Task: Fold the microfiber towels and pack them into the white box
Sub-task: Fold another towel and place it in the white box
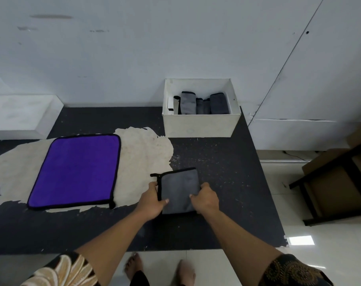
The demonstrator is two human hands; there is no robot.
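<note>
- The folded grey towel (180,186) lies on the dark desk (227,172) near its front edge, well apart from the white box (200,125) at the back
- The left hand (152,200) pinches the black-trimmed left edge, thumb on top and fingers curled round it; the right hand (205,198) grips the right edge in much the same way
- Both grips sit on the near half, so on lifting, the far half may droop and the fold fall open
- The box already holds a row of packed towels (198,104) standing on edge; the room left looks tight, so pushing this one in could crumple it or tip its neighbours
- The purple towel (76,172) lies flat and unfolded to the left, apart from the hands; a wide sweep of the left arm could drag it
</note>
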